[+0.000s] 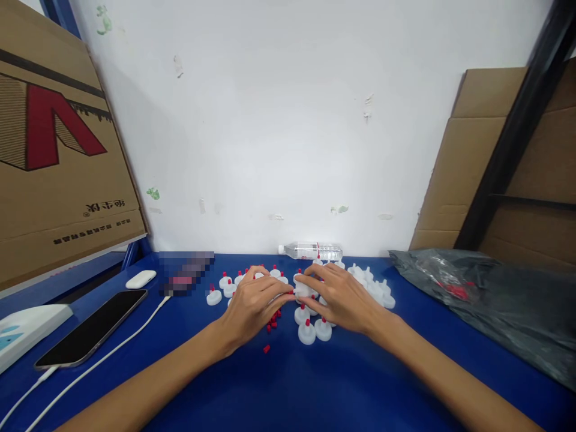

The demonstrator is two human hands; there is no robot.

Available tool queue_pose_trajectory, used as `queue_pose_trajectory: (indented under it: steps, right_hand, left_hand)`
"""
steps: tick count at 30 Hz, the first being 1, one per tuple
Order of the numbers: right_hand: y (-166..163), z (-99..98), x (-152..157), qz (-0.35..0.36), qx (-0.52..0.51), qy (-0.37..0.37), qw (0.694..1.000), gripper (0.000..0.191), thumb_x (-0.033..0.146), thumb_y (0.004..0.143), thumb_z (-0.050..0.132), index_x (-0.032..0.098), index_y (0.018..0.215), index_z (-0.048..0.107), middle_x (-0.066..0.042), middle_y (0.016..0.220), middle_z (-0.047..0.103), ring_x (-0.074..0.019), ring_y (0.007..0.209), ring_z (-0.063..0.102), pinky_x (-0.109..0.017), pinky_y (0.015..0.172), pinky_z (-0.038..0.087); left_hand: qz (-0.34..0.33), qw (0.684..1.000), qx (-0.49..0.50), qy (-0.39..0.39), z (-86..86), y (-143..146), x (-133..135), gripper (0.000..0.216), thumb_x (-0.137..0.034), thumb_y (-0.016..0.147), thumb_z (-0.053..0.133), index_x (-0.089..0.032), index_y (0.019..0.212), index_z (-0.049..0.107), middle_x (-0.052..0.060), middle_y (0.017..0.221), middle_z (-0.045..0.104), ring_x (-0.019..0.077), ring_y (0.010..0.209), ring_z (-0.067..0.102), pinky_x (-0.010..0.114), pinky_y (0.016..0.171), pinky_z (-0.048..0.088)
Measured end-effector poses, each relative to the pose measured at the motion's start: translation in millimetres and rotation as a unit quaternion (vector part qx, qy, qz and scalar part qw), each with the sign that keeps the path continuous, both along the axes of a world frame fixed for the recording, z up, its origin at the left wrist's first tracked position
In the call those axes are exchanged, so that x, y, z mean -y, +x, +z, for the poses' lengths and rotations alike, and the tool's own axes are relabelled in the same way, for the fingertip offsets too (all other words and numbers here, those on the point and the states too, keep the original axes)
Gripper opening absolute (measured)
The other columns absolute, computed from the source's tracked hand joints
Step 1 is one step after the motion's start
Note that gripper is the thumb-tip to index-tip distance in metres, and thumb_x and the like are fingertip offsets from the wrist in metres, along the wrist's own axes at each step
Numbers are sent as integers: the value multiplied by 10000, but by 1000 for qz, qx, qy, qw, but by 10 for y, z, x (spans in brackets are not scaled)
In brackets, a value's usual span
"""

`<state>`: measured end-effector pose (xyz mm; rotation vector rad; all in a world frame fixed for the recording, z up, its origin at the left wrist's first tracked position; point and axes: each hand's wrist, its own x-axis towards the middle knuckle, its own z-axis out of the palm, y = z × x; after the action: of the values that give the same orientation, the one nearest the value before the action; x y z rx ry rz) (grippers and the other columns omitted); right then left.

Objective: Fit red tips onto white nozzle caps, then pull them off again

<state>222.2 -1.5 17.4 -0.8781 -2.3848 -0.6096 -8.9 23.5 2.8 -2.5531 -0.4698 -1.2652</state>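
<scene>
My right hand (344,297) holds a white plastic spout cap (304,290) between thumb and fingers, its spout turned to the left. Against that spout, my left hand (255,300) closes thumb and fingertips in a pinch; what lies between them is hidden. Loose small red tips (274,324) are scattered below my left hand, and a single red tip (267,348) lies nearer to me. White spout caps with red tips (306,333) stand on both sides of my hands. Behind my right hand is a pile of white spout caps without red tips (381,293).
A clear bottle (315,251) lies along the wall at the back of the blue table (288,390). On the left are a phone (92,327), a white case (141,279), cables and a cardboard box (63,198). A grey plastic bag (495,312) covers the right side.
</scene>
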Motion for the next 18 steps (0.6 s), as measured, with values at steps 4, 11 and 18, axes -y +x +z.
queue_pose_trajectory:
  steps: [4,11,18]
  right_hand:
    - [-31,-9,18,15,19,16,1000,311,350,994,532,157,1232,584,-115,1025,646,-226,864,621,-397,771,523]
    - [-6,-24,-4,12,-35,19,999,283,340,982,562,197,1226,573,-125,1115,652,-238,972,655,-398,807,578]
    - [-4,-43,-2,92,-47,58,993,321,258,980,585,180,1290,557,-102,1118,724,-216,990,702,-370,829,605]
  left_hand:
    - [-4,1000,-10,-6,-16,10,12,41,-226,973,616,-194,994,631,-8,892,769,121,747,680,345,870,431]
    - [33,998,-13,-50,-39,-11,-32,172,-352,996,566,-203,983,652,14,887,766,150,759,674,372,868,436]
    - [22,996,-53,-69,-39,18,-29,204,-287,1041,469,-184,1020,644,33,901,740,152,791,635,353,839,414]
